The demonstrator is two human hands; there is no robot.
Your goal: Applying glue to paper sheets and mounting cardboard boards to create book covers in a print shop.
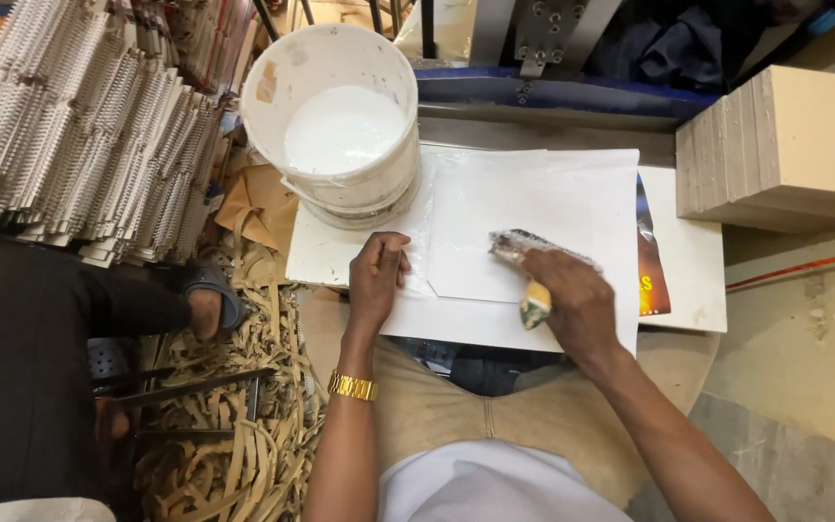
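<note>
The right hand (577, 304) has its fingers wrapped tight around the handle of a glue-caked brush (533, 275), whose bristle end lies flat on the small white sheet (524, 227), near that sheet's lower middle. The left hand (376, 275) presses down with its fingers curled together on the sheet's left edge, pinning it rather than gripping anything; a gold watch (353, 387) sits on that wrist. The small sheet rests on a larger white backing sheet (620, 164) spread across a low tabletop (693, 261), with a dark printed cover (651, 261) showing at the right. A faint wet sheen seems to cover part of the sheet, so the coating looks partly done, though how much of the surface remains dry is hard to judge against the white. Just behind the left hand stands a white bucket (331, 106) holding white glue. Further out are a stack of boards (785, 145) at the right, spiral-bound booklets (79, 126) piled at the left, and paper trimmings (234, 425) on the floor. Another person's foot (207, 309) shows at the left; the rest of them is cut off.
</note>
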